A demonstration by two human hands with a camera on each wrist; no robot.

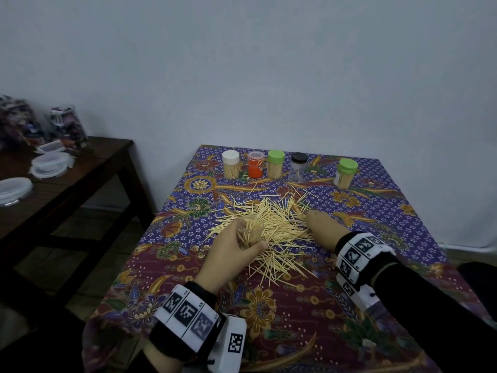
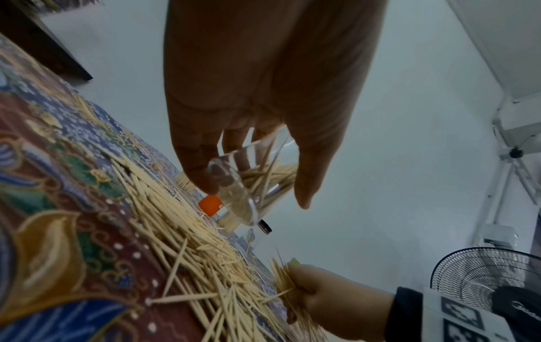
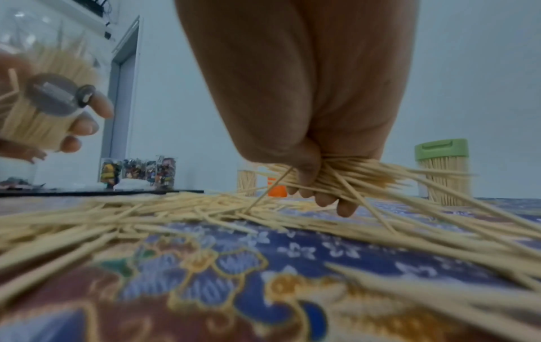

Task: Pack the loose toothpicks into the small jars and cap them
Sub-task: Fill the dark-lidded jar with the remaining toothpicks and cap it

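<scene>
Your left hand (image 1: pixel 231 249) grips a clear jar (image 1: pixel 251 228) in the middle of the head view, tilted, its mouth open and pale toothpick tips packed inside. The left wrist view shows the jar's smooth transparent wall (image 2: pixel 234 185) with thin sticks lying crosswise in it. Your right hand (image 1: pixel 321 228), just right of centre, is closed round a bundle (image 3: pixel 345 172) of toothpicks, which fan out past your curled fingers (image 3: pixel 324 199).

The loose toothpicks (image 1: pixel 277 230) lie in a spiky, tangled heap between and under both hands: slim, pointed, pale wood on a floral cloth (image 1: pixel 295 319) of blue, maroon and gold.

Along the cloth's far edge, in the upper middle of the frame, five capped jars stand upright: white cap (image 1: pixel 230 158), orange jar (image 1: pixel 255 164), green cap (image 1: pixel 276 157), black cap (image 1: pixel 299 158) and, apart at the right, a second green cap (image 1: pixel 347 166). Bare cloth fills the lower frame up to your wrists. A dark wooden table (image 1: pixel 80 173) stands at the left, apart from the cloth's left edge.
</scene>
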